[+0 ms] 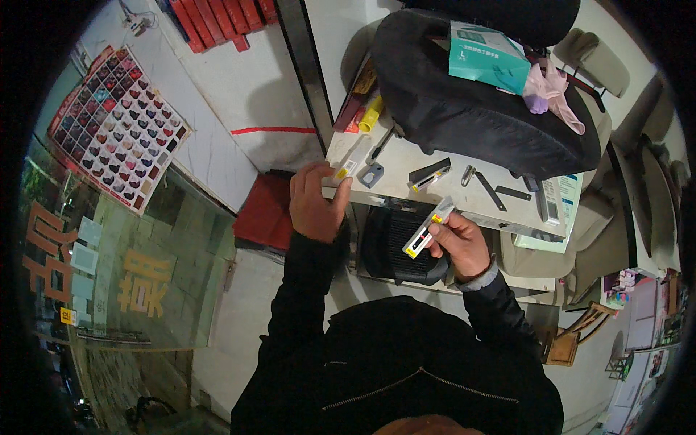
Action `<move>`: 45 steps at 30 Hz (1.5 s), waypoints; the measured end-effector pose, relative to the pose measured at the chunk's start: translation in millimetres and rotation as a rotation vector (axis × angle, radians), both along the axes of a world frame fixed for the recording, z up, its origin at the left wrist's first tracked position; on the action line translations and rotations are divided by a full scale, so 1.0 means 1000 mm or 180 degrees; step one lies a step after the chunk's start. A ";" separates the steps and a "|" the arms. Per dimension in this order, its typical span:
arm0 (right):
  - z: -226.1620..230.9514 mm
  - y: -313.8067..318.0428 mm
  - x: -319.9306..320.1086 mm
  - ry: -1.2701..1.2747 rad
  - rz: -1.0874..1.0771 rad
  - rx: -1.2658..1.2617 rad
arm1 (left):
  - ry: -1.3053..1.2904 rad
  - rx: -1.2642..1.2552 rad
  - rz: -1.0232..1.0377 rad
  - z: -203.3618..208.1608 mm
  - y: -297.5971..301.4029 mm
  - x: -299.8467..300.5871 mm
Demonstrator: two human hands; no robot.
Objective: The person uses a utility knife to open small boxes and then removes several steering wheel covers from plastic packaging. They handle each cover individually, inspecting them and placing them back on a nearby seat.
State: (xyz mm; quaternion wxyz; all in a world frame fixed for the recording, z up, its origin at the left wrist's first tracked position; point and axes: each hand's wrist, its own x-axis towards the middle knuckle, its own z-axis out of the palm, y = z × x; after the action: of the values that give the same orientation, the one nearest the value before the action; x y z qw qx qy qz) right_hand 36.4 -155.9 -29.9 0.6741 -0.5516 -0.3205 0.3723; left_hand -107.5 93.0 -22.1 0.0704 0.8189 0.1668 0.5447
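My left hand [317, 201] is at the left front corner of the white table, its thumb and fingers curled about the near end of a clear plastic pack [355, 155] with a pale label. My right hand [462, 246] holds a slim clear pack with yellow ends [428, 230] in front of the table edge, pinched between thumb and fingers; its contents are too small to make out. Just right of the clear pack lie a small grey block-shaped item [371, 175] and a thin black tool [381, 145]. A similar yellow-marked pack [432, 178] rests beside a black strip [429, 170].
A black cushioned seat [478, 116] fills the table's back, bearing a teal glove box [487, 58] and pink gloves [549, 94]. Dark flat strips [491, 190] lie farther right. A black ribbed object [402, 250] sits under the tabletop. A red box [264, 214] stands left.
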 end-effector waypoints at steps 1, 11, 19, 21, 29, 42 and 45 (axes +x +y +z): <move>0.000 0.001 0.000 -0.0014 0.0018 0.0002 | -0.0080 0.0122 -0.0031 0.006 -0.007 0.000; 0.007 0.008 0.004 -0.0012 0.0048 0.0239 | 0.0951 -0.1380 -0.2090 0.016 -0.097 -0.001; 0.004 0.009 0.007 0.0138 0.0082 0.0073 | 0.0838 -0.1351 -0.1465 0.013 -0.096 0.001; 0.005 0.007 0.007 -0.0007 0.0035 0.0030 | 0.0919 -0.1921 -0.1407 0.014 -0.092 -0.002; 0.018 0.016 0.009 -0.4287 -0.1235 0.0477 | 0.0722 -0.0801 -0.0627 0.009 -0.058 0.005; 0.029 0.050 0.028 -0.6024 -0.0906 0.0000 | 0.0763 -0.0549 -0.0285 0.016 -0.055 0.043; 0.032 0.048 0.030 -0.6149 -0.0800 -0.0026 | 0.0827 -0.0396 -0.0279 0.018 -0.054 0.048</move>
State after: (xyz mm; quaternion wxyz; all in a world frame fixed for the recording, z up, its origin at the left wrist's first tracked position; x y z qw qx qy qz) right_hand 66.6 -107.6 1.9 0.1538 -0.6519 -0.6729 -0.3140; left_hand -59.8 38.8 -4.6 0.1225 0.8830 0.1720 0.4191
